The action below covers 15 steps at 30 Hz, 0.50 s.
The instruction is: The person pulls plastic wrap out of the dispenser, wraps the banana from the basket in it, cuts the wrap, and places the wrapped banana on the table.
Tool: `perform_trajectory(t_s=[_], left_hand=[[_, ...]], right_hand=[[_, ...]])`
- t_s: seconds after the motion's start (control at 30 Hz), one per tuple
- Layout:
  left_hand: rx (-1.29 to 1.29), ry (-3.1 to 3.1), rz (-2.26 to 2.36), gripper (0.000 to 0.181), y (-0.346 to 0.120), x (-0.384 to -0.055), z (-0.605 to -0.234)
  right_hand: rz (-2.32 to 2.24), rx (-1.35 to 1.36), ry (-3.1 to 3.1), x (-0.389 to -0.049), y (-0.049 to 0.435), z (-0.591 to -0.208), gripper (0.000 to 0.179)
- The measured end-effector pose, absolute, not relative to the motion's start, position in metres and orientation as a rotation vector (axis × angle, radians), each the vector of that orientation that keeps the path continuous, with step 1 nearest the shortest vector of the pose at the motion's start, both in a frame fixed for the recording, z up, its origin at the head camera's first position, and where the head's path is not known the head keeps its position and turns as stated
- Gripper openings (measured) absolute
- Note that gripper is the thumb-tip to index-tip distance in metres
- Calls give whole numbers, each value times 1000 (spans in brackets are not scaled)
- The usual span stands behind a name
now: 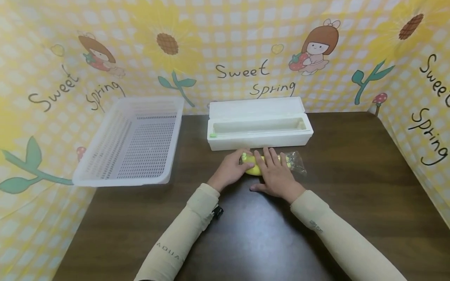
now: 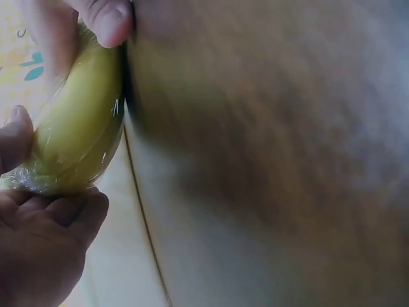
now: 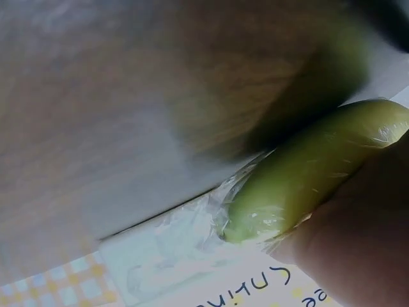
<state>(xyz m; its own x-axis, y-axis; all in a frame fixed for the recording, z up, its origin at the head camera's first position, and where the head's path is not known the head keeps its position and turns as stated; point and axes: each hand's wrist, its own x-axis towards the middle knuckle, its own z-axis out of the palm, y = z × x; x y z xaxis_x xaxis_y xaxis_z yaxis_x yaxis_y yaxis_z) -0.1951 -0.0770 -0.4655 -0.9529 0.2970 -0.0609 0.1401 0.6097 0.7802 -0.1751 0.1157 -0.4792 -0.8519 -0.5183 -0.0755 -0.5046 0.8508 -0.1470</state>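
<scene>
A yellow banana (image 1: 254,170) wrapped in clear plastic film (image 1: 297,161) lies on the brown table, just in front of a white box. At its left end my left hand (image 1: 230,169) holds it, with the thumb on the near side and the fingers behind. Across the middle and right part lies my right hand (image 1: 279,177), its fingers straight over the top and its thumb apart on the near side. Loose film sticks out past the right end. Up close in the right wrist view, the banana (image 3: 307,173) shows a greenish end, and crinkled film trails from it.
The long white box (image 1: 260,139) stands with its lid (image 1: 256,108) raised; a small green piece (image 1: 213,135) sits at its left front edge. A white perforated basket (image 1: 169,156) stands at the left. Patterned yellow cloth (image 1: 228,35) hangs around the table (image 1: 351,164).
</scene>
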Motion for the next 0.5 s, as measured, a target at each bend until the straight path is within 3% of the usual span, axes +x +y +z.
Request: perform_trajectory(t_s=[0.1,0.33,0.5], left_hand=[[379,2641,1239,37,-75,-197,-463],[479,2654,1080,78,-76,-196,-448],[600,2838,795,58,-81,-193,-438]], right_hand=[[-166,-804,2927,-175,118,-478,115],[-157,-777,2894,-175,120,-480,115],[-157,-785,2902,-177,118,-479,114]])
